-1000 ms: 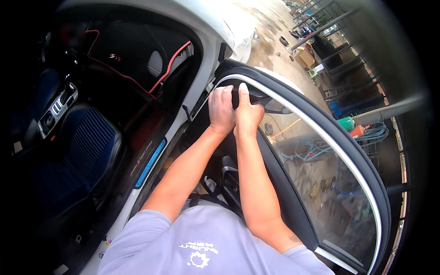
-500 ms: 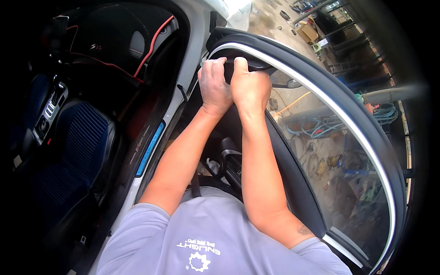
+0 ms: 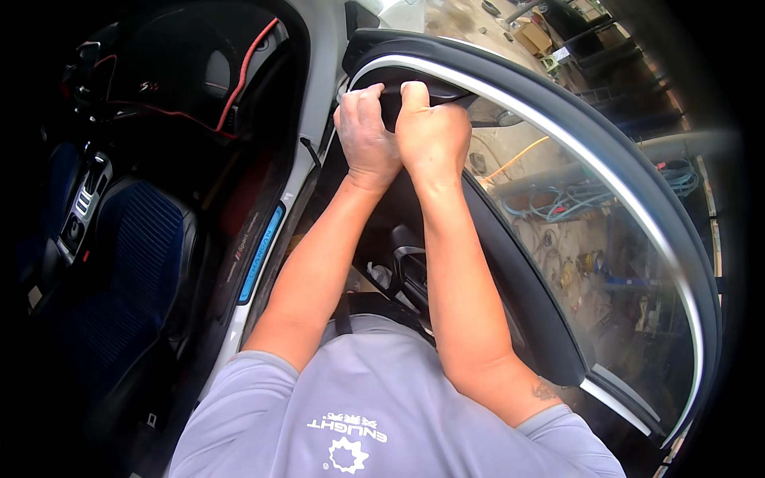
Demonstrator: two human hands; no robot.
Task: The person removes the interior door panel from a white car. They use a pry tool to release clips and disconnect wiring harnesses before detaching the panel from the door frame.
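Note:
A car door (image 3: 532,279) stands swung open on my right, its inner side facing me. At the front upper corner of its window, both hands are up against a piece of black corner trim (image 3: 448,89). My left hand (image 3: 366,143), with whitish dust on its skin, has its fingers bent over the trim's left edge. Right beside it, my right hand (image 3: 433,147) is closed, thumb on top and pressed to the trim. The curled fingertips of the right hand are hidden behind the hand itself. No tool shows in either hand.
To the left lies the car's dark interior, with a blue-striped seat (image 3: 143,239) and red-edged dashboard trim (image 3: 239,80). A blue sill plate (image 3: 261,255) lines the doorway. Through the window glass (image 3: 590,295) show a cluttered floor and coiled blue hose (image 3: 558,203).
Both hands and the trim sit slightly higher and further left in the picture, as the whole view has shifted. The hands keep their hold at the same corner.

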